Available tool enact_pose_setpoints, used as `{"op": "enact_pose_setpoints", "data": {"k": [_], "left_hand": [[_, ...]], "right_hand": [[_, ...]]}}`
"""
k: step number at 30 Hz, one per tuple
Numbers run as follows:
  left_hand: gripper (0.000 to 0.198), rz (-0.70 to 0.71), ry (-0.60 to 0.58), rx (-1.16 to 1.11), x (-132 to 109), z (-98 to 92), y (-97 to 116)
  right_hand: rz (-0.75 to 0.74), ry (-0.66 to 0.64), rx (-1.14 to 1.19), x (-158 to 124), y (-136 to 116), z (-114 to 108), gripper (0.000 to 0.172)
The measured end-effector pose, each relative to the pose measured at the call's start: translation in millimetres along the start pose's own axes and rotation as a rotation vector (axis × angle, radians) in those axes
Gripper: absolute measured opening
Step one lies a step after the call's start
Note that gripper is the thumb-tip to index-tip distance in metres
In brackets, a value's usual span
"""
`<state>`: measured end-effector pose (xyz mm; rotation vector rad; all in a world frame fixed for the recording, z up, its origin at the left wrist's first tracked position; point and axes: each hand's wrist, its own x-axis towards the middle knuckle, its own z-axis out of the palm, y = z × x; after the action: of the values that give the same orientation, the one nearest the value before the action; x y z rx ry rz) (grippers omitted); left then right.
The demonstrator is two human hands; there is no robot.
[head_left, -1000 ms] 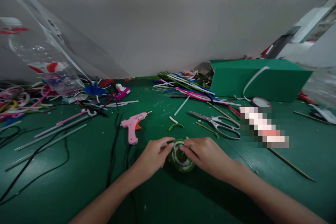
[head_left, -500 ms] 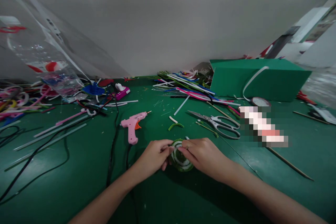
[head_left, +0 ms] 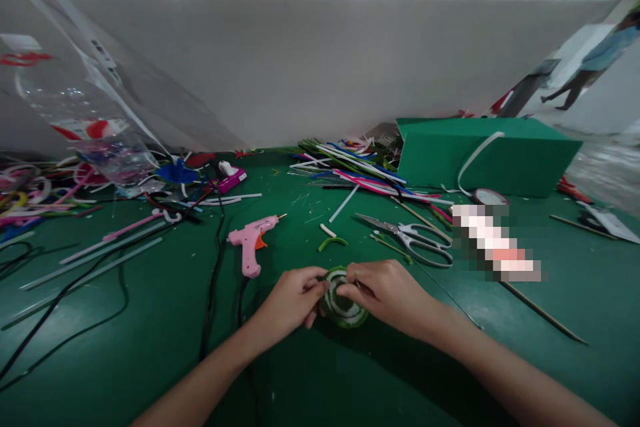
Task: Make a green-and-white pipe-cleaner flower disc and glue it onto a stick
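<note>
A round green and white coil [head_left: 345, 315], seemingly of fuzzy pipe cleaners wound in rings, sits between my hands just above the table or on it; I cannot tell which. My left hand [head_left: 295, 293] grips its left edge, thumb on the near face and fingers behind. Over its upper right part, my right hand [head_left: 387, 287] is closed with thumb and curled fingers pressed on the rings, and its fingertips are partly hidden. Beyond the coil lie a short bent green stem [head_left: 333, 242] and a short white piece [head_left: 328, 230].
A pink glue gun [head_left: 253, 240] with a black cord lies left. Scissors [head_left: 413, 238] lie right, a thin wooden stick [head_left: 545, 313] farther out. Pipe cleaners [head_left: 350, 163] are heaped behind, beside a green box [head_left: 490, 157]. A plastic bottle [head_left: 75, 107] stands left.
My right hand has shifted slightly on the coil, its fingers more curled. The left hand keeps its grip. The view has tilted a little, and a person walks in the far right background.
</note>
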<state>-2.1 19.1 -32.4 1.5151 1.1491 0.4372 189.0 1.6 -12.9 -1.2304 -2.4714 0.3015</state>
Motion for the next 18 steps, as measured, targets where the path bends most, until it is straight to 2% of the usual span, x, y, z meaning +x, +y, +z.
{"op": "enact_pose_setpoints", "data": {"k": [5, 9, 18], "left_hand": [[0.026, -0.027, -0.017, -0.010, -4.5, -0.3, 10.3], [0.035, -0.028, -0.002, -0.005, -6.2, -1.6, 13.3], [0.028, -0.040, -0.001, 0.018, -3.7, -2.8, 12.8]], "right_hand": [[0.014, 0.048, 0.099, -2.1, 2.5, -6.6, 0.024], [-0.024, 0.001, 0.136, -2.0, 3.0, -10.3, 0.023], [-0.013, -0.072, 0.137, 0.2, -2.2, -19.0, 0.016]]}}
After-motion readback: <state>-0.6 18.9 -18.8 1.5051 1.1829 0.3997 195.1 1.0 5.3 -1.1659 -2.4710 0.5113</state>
